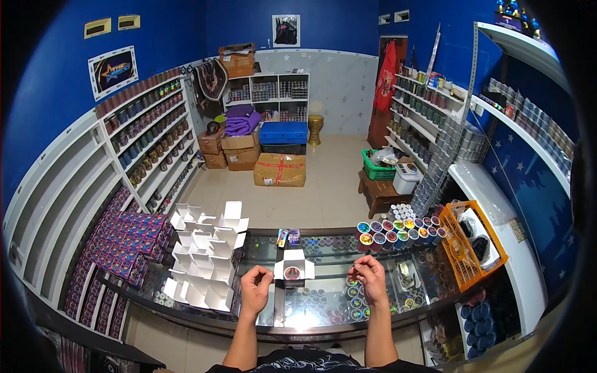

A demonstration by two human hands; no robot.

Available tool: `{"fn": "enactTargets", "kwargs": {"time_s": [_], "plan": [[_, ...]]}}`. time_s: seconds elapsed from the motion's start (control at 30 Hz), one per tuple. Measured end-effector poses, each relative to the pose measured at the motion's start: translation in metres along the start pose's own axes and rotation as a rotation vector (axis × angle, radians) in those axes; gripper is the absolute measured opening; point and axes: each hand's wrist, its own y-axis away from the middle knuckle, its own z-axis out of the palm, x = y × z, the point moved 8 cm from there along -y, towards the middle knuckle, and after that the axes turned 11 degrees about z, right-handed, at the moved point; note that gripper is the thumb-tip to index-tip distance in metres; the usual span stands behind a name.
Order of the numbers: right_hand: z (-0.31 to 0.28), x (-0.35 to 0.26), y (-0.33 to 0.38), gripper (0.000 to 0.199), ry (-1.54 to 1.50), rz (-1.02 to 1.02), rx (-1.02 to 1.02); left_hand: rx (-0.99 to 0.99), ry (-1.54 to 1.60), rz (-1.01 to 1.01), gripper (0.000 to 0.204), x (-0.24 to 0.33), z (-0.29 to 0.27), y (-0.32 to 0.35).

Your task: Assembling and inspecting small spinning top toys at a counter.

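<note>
The left hand (255, 287) hovers over the glass desk (323, 311) just to the left of a small white open box (293, 268), its fingers curled loosely inward and holding nothing that can be made out. The right hand (369, 275) hangs just to the right of the same box, fingers bent in a loose pinch, also with nothing visible in its grip; neither hand touches the box. The box stands upright on the desk between the two hands with its flaps spread open, and a round dark tin with a reddish lid sits inside it. Left of the box, a heap of empty folded white boxes (205, 255) covers the desk. Behind the box lies a small colourful packet (288, 236). To the right of the box and further back, rows of round tins with bright lids (398, 229) stand together, and beyond them an orange wire basket (469, 245) rests on the desk's right end.
</note>
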Motion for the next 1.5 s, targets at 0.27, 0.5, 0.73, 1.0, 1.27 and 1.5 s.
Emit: {"fn": "enactTargets", "kwargs": {"time_s": [0.27,0.5,0.73,1.0,1.27,1.5], "plan": [[-0.066,-0.016,-0.003,0.008,0.016,0.015,-0.003,0.017,-0.021,0.007,0.008,-0.004,0.068,0.009],[-0.160,-0.056,-0.010,0.008,0.066,0.039,-0.009,0.063,-0.043,0.016,0.012,-0.016,0.170,0.016],[-0.242,-0.087,-0.016,0.007,0.085,0.047,-0.039,0.115,-0.032,0.037,0.012,-0.024,0.247,0.032],[-0.272,-0.097,-0.009,0.007,0.028,0.045,-0.021,0.072,-0.088,0.031,0.011,-0.007,0.279,0.040],[-0.265,-0.098,0.001,0.006,0.023,0.014,0.009,0.036,-0.008,-0.001,0.008,-0.011,0.276,0.050],[-0.258,-0.088,0.002,0.007,0.013,-0.017,0.051,-0.028,0.017,-0.028,0.004,-0.023,0.264,0.051]]}}
